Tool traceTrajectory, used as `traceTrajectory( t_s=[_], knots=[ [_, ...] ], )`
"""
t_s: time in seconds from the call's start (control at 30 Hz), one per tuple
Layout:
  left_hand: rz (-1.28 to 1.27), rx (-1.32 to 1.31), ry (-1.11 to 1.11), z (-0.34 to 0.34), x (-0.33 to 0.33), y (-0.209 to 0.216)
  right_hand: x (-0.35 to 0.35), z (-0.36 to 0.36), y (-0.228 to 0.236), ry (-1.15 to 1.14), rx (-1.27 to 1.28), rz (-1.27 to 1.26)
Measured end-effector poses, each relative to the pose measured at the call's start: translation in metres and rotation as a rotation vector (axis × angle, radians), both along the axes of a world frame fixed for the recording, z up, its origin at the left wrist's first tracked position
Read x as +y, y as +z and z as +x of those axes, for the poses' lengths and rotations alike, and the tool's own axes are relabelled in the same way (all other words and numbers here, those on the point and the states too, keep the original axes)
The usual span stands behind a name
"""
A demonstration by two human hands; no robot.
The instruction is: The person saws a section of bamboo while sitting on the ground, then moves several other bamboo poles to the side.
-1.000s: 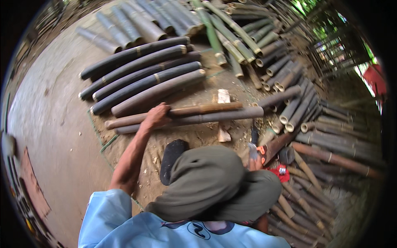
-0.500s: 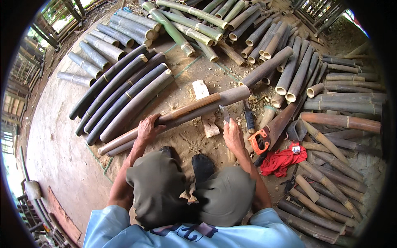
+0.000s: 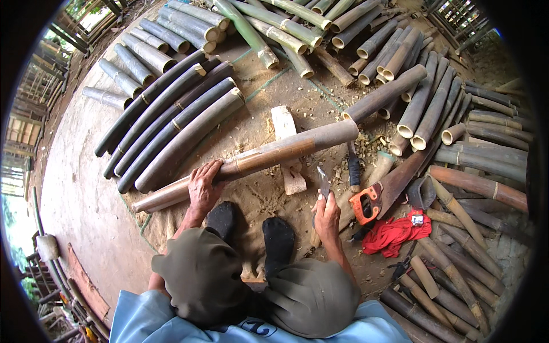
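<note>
A long bamboo pole lies slantwise across a pale notched wooden block, with a scraped brown strip along its near side. My left hand is wrapped over the pole left of the block, thumb on the near side. Closer to me and right of the block, my right hand grips a short metal-bladed tool, its tip pointing up and apart from the pole. The fingers cover its handle, and its exact kind cannot be made out.
Several dark bamboo poles lie at left. More cut bamboo is piled at the back and right. An orange-handled saw, a dark-handled knife and a red cloth lie right of my hand. Shavings litter the ground.
The pole has rolled toward me, so its brown strip now faces nearer. My right hand has drawn back from the pole with the tool. The whole view has shifted slightly.
</note>
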State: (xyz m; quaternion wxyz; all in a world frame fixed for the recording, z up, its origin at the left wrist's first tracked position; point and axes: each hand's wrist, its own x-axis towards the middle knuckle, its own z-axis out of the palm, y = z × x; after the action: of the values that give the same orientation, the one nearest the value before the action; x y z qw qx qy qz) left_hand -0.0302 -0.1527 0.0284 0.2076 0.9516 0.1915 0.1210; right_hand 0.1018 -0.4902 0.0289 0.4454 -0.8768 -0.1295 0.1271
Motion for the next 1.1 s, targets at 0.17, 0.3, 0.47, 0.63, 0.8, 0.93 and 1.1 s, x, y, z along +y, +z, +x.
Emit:
traceTrajectory(
  t_s=[0.17,0.3,0.47,0.63,0.8,0.93,1.1],
  knots=[
    [-0.08,0.085,-0.053,0.011,0.016,0.004,0.002,0.006,-0.017,0.076,-0.051,-0.026],
    [-0.116,0.085,-0.062,0.016,0.017,0.003,0.016,0.011,-0.014,0.049,-0.043,-0.054],
    [-0.077,0.074,-0.058,0.018,0.016,0.005,0.032,0.021,0.012,0.091,-0.129,-0.14],
    [-0.073,0.053,-0.05,0.016,0.015,0.0,0.031,0.02,0.001,0.089,-0.135,-0.135],
    [-0.057,0.072,-0.054,0.015,0.016,0.002,0.04,0.017,0.013,0.07,-0.055,-0.14],
    [0.06,0.099,-0.044,0.023,0.006,0.012,0.044,0.018,0.01,0.041,-0.199,-0.157],
    [0.07,0.265,-0.062,0.031,0.024,0.005,0.053,0.03,0.019,0.089,-0.288,-0.17]
  ],
)
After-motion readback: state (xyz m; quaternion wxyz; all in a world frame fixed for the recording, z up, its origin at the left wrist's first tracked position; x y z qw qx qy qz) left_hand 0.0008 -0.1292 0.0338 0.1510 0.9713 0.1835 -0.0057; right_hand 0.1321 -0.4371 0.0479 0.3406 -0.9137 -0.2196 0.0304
